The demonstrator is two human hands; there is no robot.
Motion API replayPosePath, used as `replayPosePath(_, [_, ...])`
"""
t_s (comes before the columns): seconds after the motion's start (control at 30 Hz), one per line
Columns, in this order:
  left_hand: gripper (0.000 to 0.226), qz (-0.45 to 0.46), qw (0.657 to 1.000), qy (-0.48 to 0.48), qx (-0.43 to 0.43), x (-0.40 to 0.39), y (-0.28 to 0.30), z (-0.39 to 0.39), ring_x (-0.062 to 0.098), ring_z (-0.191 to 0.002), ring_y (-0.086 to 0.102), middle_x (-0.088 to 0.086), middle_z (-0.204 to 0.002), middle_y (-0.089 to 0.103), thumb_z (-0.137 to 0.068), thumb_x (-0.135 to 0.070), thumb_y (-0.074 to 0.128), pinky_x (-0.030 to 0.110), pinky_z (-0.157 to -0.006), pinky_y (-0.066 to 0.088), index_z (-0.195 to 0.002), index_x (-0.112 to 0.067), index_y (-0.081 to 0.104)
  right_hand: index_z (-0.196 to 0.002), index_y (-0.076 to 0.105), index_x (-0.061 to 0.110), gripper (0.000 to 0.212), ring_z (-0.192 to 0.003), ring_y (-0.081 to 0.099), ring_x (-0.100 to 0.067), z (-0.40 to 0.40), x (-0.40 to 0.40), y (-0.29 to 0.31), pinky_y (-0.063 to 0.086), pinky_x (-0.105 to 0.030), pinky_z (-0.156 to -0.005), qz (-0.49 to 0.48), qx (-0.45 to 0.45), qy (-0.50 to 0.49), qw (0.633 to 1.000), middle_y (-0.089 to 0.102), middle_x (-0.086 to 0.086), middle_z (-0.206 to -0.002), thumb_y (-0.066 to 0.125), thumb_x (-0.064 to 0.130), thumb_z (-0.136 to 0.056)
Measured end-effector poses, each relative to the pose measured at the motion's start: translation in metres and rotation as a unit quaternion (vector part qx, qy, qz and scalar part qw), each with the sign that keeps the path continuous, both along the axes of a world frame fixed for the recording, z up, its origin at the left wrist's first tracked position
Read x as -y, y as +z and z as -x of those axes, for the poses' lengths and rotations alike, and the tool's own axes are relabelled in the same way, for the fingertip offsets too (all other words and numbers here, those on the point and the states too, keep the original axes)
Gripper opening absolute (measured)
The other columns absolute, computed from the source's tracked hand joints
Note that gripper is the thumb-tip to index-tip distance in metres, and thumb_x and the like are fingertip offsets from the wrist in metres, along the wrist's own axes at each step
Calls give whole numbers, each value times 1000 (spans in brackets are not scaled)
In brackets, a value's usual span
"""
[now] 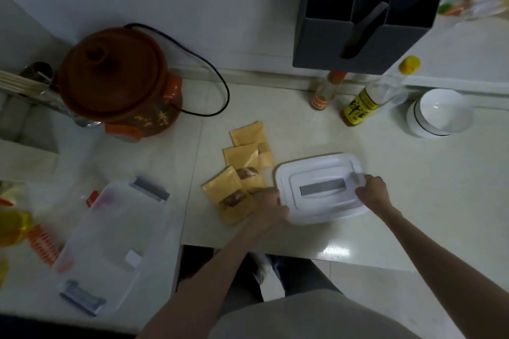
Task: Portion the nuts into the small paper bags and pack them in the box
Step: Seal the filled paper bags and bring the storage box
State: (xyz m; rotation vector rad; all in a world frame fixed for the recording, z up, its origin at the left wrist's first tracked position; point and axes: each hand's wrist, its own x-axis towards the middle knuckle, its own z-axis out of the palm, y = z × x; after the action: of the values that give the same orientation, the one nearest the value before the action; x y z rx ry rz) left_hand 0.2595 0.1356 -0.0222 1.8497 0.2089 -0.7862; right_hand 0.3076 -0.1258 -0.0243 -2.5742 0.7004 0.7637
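Head view. Both hands hold a white lid (321, 187) that lies flat on the surface (385, 201). The left hand (271, 205) grips the lid's left edge with curled fingers; the right hand (371, 190) pinches its right edge near the far corner. The lid looks like thin, rigid plastic: light, a little slick, and likely to flex if lifted by one corner, so taking it at two opposite edges, as now, seems the sound hold. A grey strip runs along its middle, probably a handle recess.

Just left of the lid, touching the left hand, lie the paper bags (245, 170), about four, overlapping in a loose row. They are flat yellow pouches, and brown contents show through small windows in at least three, which suggests they are already filled. They should be light and soft, easily creased; best lifted by the top edge or flat from beneath.

Well left of the lid, near the surface's front edge, sits the box (110, 242), clear plastic with grey clips at both ends. It is open and blurred; no bags show inside. No loose nuts are visible.
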Motion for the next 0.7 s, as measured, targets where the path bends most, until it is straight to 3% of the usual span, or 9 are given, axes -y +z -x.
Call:
replayPosePath(0.07, [8,5,1000,-26,-13,-11,1,0,7,-74,47,-10,-79,50,-83,-15,59,8,-61,34,-90,-14,61,-126,51,-4,45,-113,47,-42,-2,-7,2,40,-42,-98,20,-1,18,1000,54,-29,-119,51,0,-81])
replayPosePath(0.13, [15,-4,1000,-24,-2,-24,-1,0,2,-74,49,-12,-85,56,-84,-20,51,16,-67,38,-91,-25,63,-129,48,0,50,-117,42,-41,-7,-24,8,39,-45,-100,35,52,47,997,46,-25,-125,54,-2,-80])
replayPosePath(0.2, [26,-48,997,46,26,-37,0,2,4,-86,54,-7,-99,62,-91,-16,49,13,-72,39,-110,-17,67,-126,52,1,50,-117,42,-39,-16,-52,14,41,-46,-99,-2,103,98,990,45,-22,-125,51,-7,-76])
replayPosePath(0.27, [18,-88,983,152,60,-54,1,4,11,-84,58,-3,-94,64,-95,-13,51,11,-68,42,-106,-12,66,-119,58,-1,47,-110,50,-38,-28,-88,22,43,-42,-96,-78,127,133,980,51,-23,-119,50,-9,-73])
replayPosePath(0.37, [17,-109,948,291,66,-84,4,7,23,-86,62,9,-97,66,-96,-9,48,29,-69,48,-105,-8,62,-113,62,1,40,-97,60,-34,-43,-143,29,46,-29,-82,-170,125,133,968,62,-21,-105,52,-8,-74])
replayPosePath(0.43, [21,-119,928,345,73,-103,3,14,21,-91,57,9,-103,60,-90,0,51,25,-69,43,-108,-10,57,-116,60,2,39,-94,62,-31,-48,-172,27,43,-24,-75,-205,97,132,965,65,-18,-102,54,-2,-77])
replayPosePath(0.53, [29,-117,912,389,49,-121,-5,25,23,-95,56,8,-109,54,-86,-4,61,27,-73,47,-112,-14,51,-122,53,2,43,-101,60,-33,-53,-206,17,47,-29,-78,-228,54,117,965,62,-19,-112,57,7,-80])
replayPosePath(0.7, [48,-126,895,427,-3,-117,-26,38,29,-109,54,12,-120,49,-84,-13,70,35,-86,47,-125,-9,45,-129,35,3,61,-117,42,-40,-44,-233,-9,41,-47,-95,-186,58,104,975,38,-20,-127,65,11,-77])
